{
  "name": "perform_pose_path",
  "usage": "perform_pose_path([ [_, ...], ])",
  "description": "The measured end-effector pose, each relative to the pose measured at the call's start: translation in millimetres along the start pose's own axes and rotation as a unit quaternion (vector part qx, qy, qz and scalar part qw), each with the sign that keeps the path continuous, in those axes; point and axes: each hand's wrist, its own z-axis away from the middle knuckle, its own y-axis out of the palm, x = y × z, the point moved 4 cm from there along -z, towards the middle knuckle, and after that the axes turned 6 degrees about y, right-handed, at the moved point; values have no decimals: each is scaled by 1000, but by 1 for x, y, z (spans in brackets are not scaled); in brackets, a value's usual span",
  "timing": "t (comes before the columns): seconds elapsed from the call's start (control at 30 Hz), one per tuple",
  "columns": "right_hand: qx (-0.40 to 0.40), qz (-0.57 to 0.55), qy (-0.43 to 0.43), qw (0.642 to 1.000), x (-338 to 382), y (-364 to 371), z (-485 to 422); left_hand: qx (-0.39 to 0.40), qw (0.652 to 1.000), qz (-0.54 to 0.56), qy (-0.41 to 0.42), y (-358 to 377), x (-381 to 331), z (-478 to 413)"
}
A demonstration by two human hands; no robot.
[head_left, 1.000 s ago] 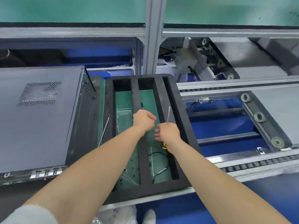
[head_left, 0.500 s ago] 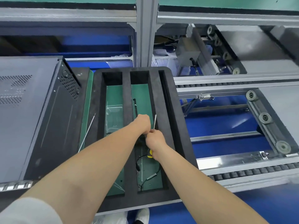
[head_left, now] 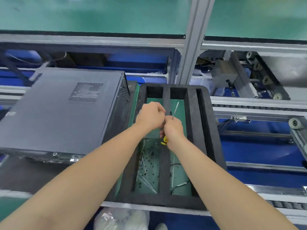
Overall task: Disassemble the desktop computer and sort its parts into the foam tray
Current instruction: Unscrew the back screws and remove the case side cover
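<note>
The desktop computer [head_left: 63, 110] lies on its side at the left of the bench, closed, with its perforated vent panel facing up. Just beside its right edge sits the black foam tray [head_left: 205, 130]. Both hands meet above the tray's divider between the left and middle compartments. The right hand [head_left: 173, 130] is wrapped round a screwdriver [head_left: 175, 110], whose thin shaft points away from the person and whose yellow handle end shows below the palm. The left hand [head_left: 150, 116] touches it, fingers curled in tight; whether they pinch anything cannot be told. Small black screws [head_left: 147, 156] are scattered in the left compartment, and a thin cable [head_left: 180, 183] lies at the near end of the middle one. Behind the tray rises a grey aluminium post [head_left: 191, 47], with conveyor rollers [head_left: 265, 80] off to the right.
</note>
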Motion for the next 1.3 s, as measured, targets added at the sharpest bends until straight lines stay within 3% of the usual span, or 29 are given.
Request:
perform_pose_path([
  [0.13,89,-15,-53,994,32,62,46,-72,997,-7,31,-89,16,18],
  [0.33,168,-11,-134,977,50,140,130,-144,988,54,9,-184,76,68],
  [0.57,211,120,-228,943,13,226,206,-198,963,184,-5,-253,177,149],
  [0.8,208,290,-332,873,-50,286,246,-213,930,300,12,-275,273,218],
  [0.93,195,439,-376,792,-93,300,238,-178,921,347,-28,-246,336,249],
  [1.03,146,452,-333,814,-123,301,218,-83,918,369,-122,-214,376,259],
  [1.1,108,466,-313,821,-138,302,204,-62,922,350,-151,-200,390,260],
  [1.2,56,513,-309,799,-154,304,187,-68,937,305,-154,-188,398,257],
  [1.3,7,540,-336,772,-165,304,177,-27,959,247,-133,-178,397,253],
])
